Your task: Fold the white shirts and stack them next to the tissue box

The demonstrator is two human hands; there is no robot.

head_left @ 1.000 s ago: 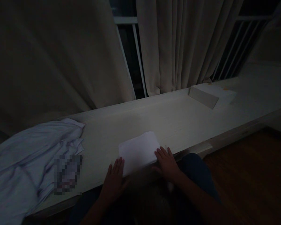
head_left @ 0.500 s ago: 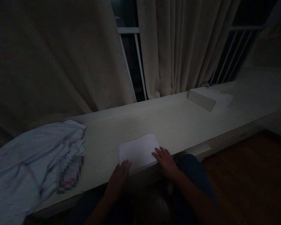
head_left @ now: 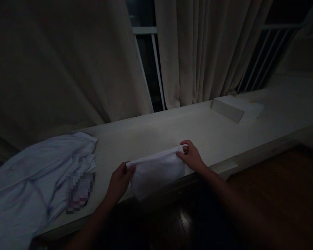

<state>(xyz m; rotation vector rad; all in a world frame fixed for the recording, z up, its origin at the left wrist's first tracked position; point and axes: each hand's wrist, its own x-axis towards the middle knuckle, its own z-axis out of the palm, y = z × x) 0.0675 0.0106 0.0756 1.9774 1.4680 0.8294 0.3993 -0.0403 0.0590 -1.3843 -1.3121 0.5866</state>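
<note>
Dim room of a home: long pale desk [head_left: 151, 132] under a window, heavy curtains [head_left: 198, 55] drawn, dark wood floor [head_left: 281, 180], crumpled laundry [head_left: 33, 173] heaped at the desk's left end

A blurred-out patch [head_left: 80, 192] sits at eight o'clock, unreadable; the pale garment [head_left: 28, 184] runs off the left edge; the cloth [head_left: 156, 170] covers part of the right hand's fingers [head_left: 184, 155].

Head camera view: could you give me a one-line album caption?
In dim light, left hand and right hand hold a folded white cloth over the ledge.
</note>
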